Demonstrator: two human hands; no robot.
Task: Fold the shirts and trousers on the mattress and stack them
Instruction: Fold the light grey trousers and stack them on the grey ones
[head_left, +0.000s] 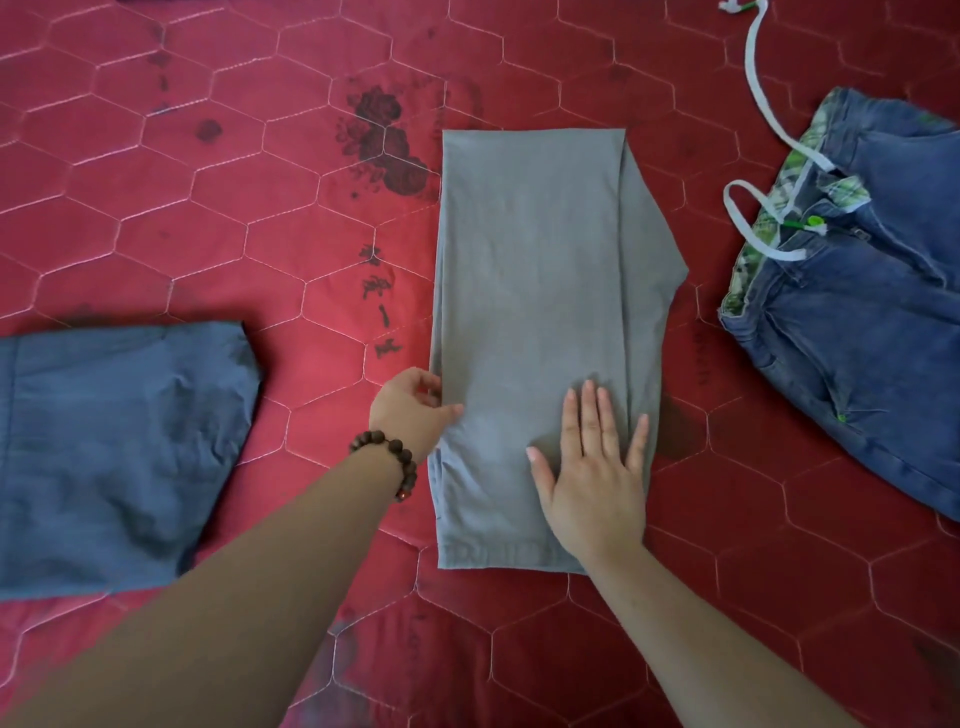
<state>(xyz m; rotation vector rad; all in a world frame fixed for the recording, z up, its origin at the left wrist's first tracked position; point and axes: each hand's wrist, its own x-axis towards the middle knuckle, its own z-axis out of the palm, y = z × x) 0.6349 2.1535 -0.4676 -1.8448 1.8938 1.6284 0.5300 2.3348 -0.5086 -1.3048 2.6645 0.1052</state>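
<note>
Grey trousers (535, 291) lie folded lengthwise in a long strip at the middle of the mattress (260, 197), their hem toward the person and a flap of cloth jutting out along the right edge. Flat on the near part of the strip rests the right hand (592, 467), fingers straight and spread, palm down on the fabric. At the strip's left edge the left hand (413, 410) pinches the cloth, thumb on top and fingers curled under the fold. A bracelet (389, 457) of dark wooden beads circles that wrist.

To the left, well apart from the grey strip, sits a folded blue-grey garment (119, 452). To the right lie blue jeans (857, 291), not folded, waistband open to show a green patterned lining, with a white drawstring (763, 104) trailing away from them toward the far edge.

The mattress cover is red, quilted in pale hexagon stitching, with a dark rose print (387, 140) just left of the grey trousers.
</note>
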